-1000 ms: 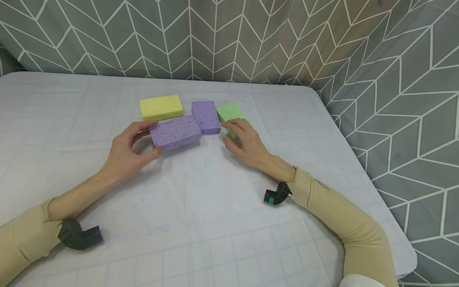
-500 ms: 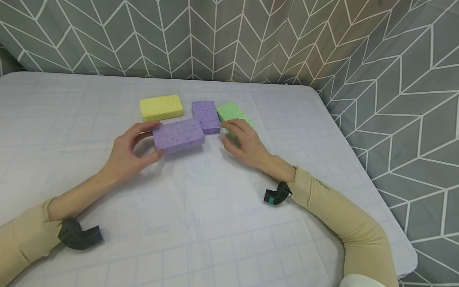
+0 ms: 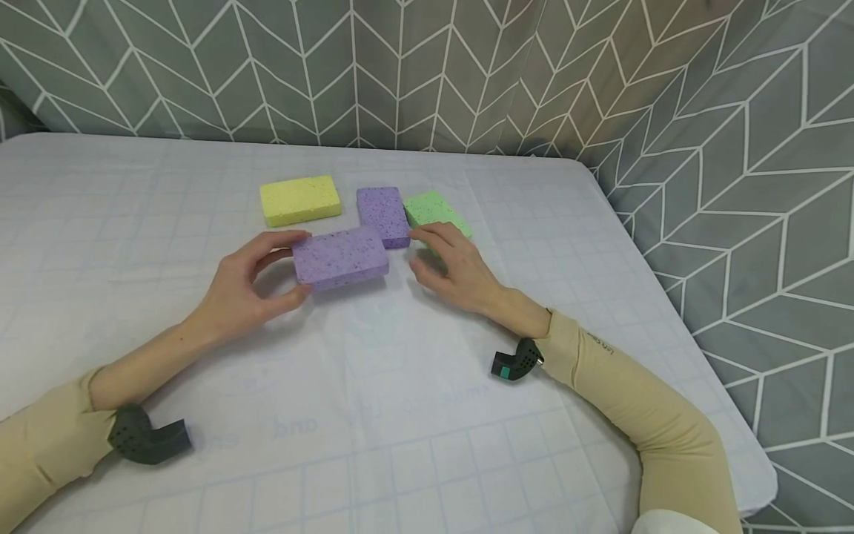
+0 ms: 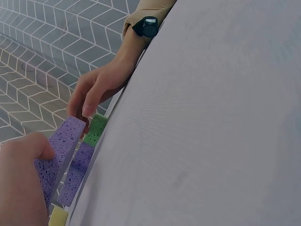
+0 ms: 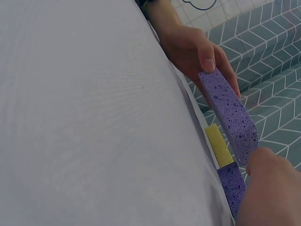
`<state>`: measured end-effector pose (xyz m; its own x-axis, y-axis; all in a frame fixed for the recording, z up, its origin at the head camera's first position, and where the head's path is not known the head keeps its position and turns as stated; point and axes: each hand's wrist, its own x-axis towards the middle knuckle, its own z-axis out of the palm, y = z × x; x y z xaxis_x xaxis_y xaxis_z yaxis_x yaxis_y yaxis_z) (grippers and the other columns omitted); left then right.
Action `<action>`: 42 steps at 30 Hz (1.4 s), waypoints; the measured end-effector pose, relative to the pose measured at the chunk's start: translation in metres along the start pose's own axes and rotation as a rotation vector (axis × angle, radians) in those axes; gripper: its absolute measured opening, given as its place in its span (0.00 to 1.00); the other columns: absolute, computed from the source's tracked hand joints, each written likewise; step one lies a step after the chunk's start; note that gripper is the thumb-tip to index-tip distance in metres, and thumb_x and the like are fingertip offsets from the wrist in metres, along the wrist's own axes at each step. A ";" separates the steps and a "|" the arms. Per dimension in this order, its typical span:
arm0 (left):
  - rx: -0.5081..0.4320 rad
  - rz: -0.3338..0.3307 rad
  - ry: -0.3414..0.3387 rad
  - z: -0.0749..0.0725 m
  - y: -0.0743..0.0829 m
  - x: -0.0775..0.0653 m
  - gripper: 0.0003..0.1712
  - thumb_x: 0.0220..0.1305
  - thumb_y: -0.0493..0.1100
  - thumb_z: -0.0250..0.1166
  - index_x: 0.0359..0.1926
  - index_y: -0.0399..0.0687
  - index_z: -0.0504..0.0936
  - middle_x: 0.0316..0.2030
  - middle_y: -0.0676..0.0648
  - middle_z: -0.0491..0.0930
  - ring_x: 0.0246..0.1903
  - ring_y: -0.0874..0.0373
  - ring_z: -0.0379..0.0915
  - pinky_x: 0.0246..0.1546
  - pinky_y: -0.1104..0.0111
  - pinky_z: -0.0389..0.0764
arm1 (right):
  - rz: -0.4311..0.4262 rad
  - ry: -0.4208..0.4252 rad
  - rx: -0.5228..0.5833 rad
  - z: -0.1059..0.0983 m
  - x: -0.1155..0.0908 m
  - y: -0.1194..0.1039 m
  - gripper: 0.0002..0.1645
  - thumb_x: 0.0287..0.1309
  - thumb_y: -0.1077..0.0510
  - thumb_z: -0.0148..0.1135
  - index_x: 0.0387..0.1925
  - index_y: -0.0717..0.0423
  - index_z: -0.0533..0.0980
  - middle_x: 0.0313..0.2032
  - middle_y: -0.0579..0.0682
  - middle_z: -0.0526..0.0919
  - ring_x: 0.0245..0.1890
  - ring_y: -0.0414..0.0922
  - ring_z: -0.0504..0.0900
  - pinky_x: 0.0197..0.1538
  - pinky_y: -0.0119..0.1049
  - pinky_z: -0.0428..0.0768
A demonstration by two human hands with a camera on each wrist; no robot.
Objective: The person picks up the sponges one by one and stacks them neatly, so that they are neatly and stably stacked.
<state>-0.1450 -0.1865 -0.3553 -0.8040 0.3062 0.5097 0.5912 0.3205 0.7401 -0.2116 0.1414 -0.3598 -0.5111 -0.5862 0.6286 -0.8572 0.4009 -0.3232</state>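
Note:
My left hand (image 3: pixel 243 285) pinches a purple sponge (image 3: pixel 340 258) by its left end, fingers at the far edge and thumb at the near edge. The sponge is held above the table, its shadow beneath. In the right wrist view, the same purple sponge (image 5: pixel 228 110) slants down from the left thumb. Just right of it, my right hand (image 3: pixel 457 271) has loosely bent fingers and holds nothing. Partly behind that hand lies a green sponge (image 3: pixel 434 208). A second purple sponge (image 3: pixel 383 211) lies against the green one, its near corner hidden by the held sponge.
A yellow sponge (image 3: pixel 300 200) lies flat behind the left hand, apart from the second purple one. All rest on a white-covered table (image 3: pixel 373 356). A grey patterned curtain (image 3: pixel 373 74) hangs along its back and right edges. Both wrists carry dark cameras.
My left hand has carried the purple sponge a little to the right and toward the near side, away from the yellow sponge. My right hand has barely moved.

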 end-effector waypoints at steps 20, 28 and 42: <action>-0.052 0.052 -0.084 -0.001 -0.002 0.002 0.45 0.43 0.22 0.74 0.66 0.40 0.74 0.61 0.42 0.77 0.59 0.65 0.73 0.64 0.74 0.73 | -0.001 -0.026 0.086 0.005 0.000 -0.012 0.30 0.56 0.55 0.66 0.58 0.67 0.75 0.54 0.60 0.80 0.57 0.53 0.76 0.65 0.42 0.73; -0.073 0.060 -0.113 -0.001 -0.003 0.001 0.45 0.43 0.22 0.75 0.66 0.40 0.73 0.61 0.41 0.77 0.61 0.63 0.72 0.64 0.72 0.73 | 0.018 -0.116 0.122 0.005 -0.001 -0.015 0.37 0.53 0.52 0.68 0.62 0.65 0.73 0.59 0.60 0.77 0.61 0.53 0.73 0.70 0.42 0.69; -0.109 0.080 -0.156 -0.001 0.000 0.001 0.45 0.43 0.21 0.75 0.66 0.38 0.73 0.62 0.40 0.76 0.62 0.63 0.72 0.63 0.72 0.74 | 0.022 -0.191 0.133 0.004 -0.001 -0.019 0.47 0.50 0.50 0.71 0.68 0.66 0.66 0.61 0.60 0.73 0.63 0.53 0.71 0.71 0.42 0.68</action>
<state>-0.1457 -0.1870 -0.3550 -0.7302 0.4650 0.5006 0.6356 0.1935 0.7474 -0.1952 0.1320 -0.3569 -0.5217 -0.7059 0.4791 -0.8398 0.3260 -0.4342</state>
